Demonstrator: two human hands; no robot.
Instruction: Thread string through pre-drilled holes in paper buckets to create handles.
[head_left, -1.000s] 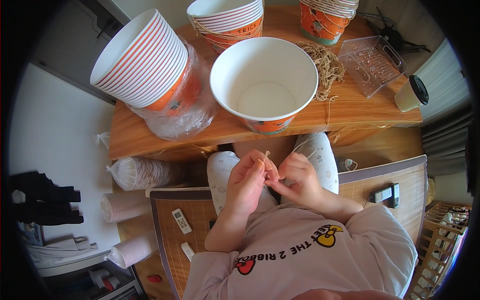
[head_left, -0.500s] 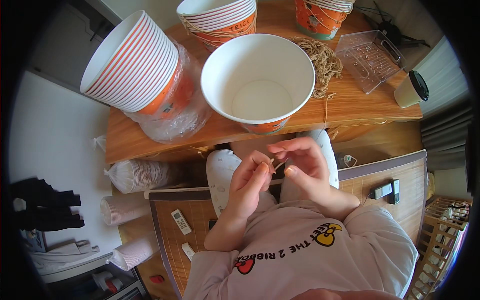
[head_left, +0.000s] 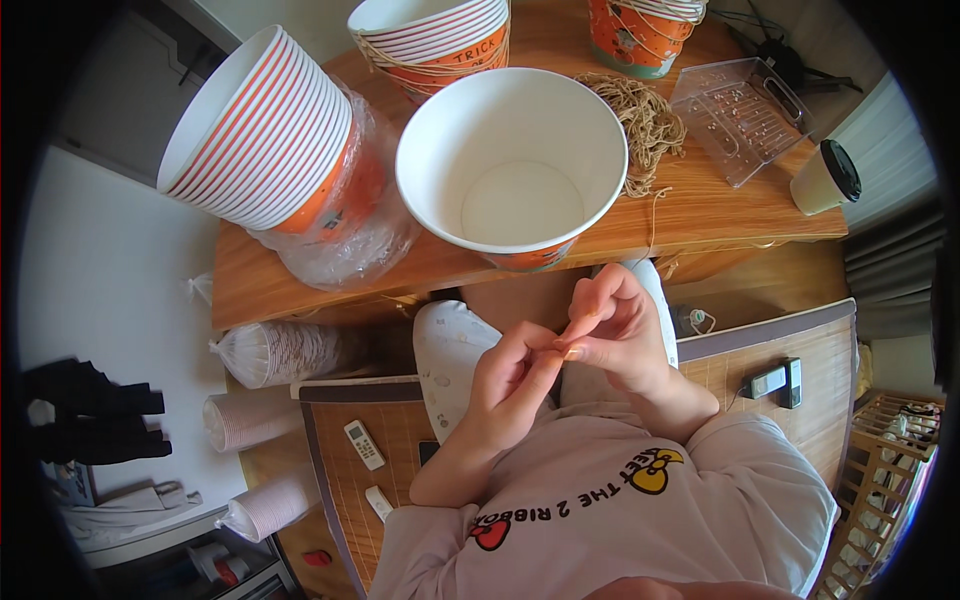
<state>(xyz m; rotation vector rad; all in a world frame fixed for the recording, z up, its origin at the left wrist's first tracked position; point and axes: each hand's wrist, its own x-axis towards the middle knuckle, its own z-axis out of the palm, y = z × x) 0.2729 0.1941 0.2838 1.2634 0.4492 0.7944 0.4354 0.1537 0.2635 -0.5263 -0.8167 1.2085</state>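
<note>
Over my lap, my left hand (head_left: 512,385) and my right hand (head_left: 622,335) meet at the fingertips, both pinched closed. A thin tan piece of twine is between them, mostly hidden by the fingers. Just beyond my hands, a large white-lined paper bucket (head_left: 425,185) with an orange printed outside stands upright at the table's near edge. A tangled bundle of tan twine (head_left: 648,128) lies to its right, one loose strand hanging over the edge.
On the wooden table (head_left: 690,220) a tilted stack of buckets (head_left: 270,130) in plastic film stands left. Two bucket stacks wound with twine, one left (head_left: 450,60) and one right (head_left: 640,40), stand behind. A clear tray (head_left: 740,120) of small pieces and a lidded cup (head_left: 825,178) are right.
My right hand's fingers have closed from a spread pose and come against my left fingertips. The twine, visible between them before, is now mostly covered.
</note>
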